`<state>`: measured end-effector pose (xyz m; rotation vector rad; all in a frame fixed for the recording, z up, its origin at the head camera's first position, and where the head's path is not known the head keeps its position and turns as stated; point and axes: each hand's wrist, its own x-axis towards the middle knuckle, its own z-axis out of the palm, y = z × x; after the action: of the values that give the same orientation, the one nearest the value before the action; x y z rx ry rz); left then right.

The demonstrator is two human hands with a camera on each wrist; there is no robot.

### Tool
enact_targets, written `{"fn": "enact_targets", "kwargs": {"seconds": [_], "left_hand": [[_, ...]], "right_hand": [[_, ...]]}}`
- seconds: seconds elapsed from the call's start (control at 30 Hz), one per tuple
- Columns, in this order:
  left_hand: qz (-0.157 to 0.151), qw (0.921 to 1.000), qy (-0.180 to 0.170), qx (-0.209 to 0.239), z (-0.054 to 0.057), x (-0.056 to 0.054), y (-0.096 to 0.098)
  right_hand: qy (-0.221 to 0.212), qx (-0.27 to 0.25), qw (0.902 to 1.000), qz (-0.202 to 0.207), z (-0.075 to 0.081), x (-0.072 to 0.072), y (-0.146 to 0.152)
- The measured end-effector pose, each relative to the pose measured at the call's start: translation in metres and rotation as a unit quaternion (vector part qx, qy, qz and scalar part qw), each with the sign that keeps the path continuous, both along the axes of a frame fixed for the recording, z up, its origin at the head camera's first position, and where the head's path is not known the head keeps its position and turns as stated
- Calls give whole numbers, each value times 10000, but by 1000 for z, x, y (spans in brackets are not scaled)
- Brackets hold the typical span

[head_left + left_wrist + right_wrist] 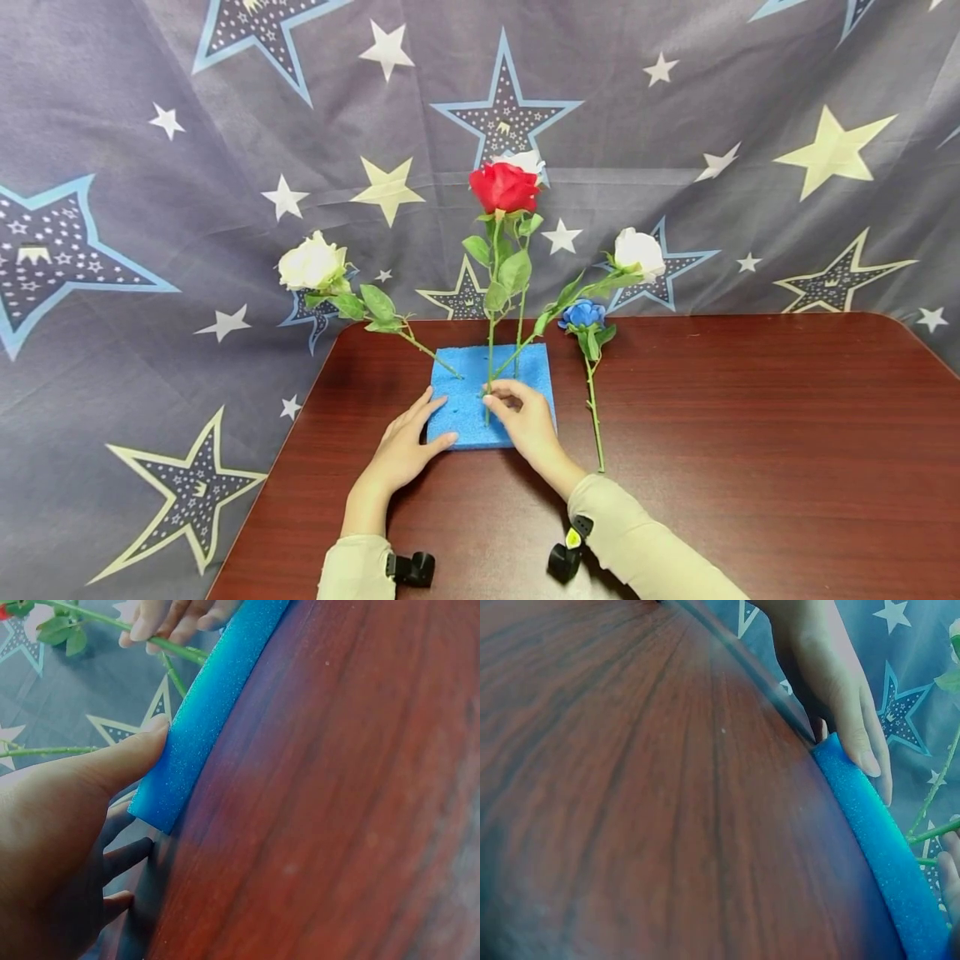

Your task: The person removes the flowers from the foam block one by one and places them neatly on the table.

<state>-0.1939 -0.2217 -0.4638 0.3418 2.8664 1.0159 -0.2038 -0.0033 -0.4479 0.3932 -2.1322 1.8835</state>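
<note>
A blue foam block (468, 417) lies on the table, with several artificial roses rising from it. My right hand (528, 421) pinches the lower stem of the red rose (504, 187) between thumb and fingers; the stem's end meets the foam near the front. At the block's left front corner, my left hand (405, 446) rests with thumb and fingers spread, its thumb (142, 754) touching the foam. A cream rose (311, 262) leans left and a white rose (639, 252) leans right. Behind the red bloom, another white rose (528, 161) is partly hidden.
A blue rose (582, 315) lies on the brown wooden table (750, 433), right of the block. Behind the table hangs a grey cloth (622, 167) printed with stars. Small holes dot the foam's top. Black wrist cameras sit at both sleeves.
</note>
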Motion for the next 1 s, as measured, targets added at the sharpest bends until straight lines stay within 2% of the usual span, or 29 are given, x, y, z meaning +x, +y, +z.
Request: {"fn": "enact_targets", "kwargs": {"seconds": [0.07,0.17,0.27,0.43,0.67,0.87,1.0], "left_hand": [[2,10000,9,2,0,0,0],[-10,10000,38,-6,-1,0,-1],[-18,10000,37,-17,-1,0,-1],[-8,10000,18,-38,-1,0,-1],[-45,10000,21,10,-1,-1,-1],[-80,10000,7,-16,-2,-1,-1],[-82,10000,-3,16,-1,-1,-1]], "right_hand": [[-82,-49,10000,15,3,1,-1],[-247,26,9997,47,-6,-4,-1],[-311,136,9993,128,-5,-5,1],[-260,294,9990,231,1,-1,7],[-201,766,9967,198,10,5,19],[-169,1016,9943,281,12,9,31],[30,1097,9936,284,13,12,39]]}}
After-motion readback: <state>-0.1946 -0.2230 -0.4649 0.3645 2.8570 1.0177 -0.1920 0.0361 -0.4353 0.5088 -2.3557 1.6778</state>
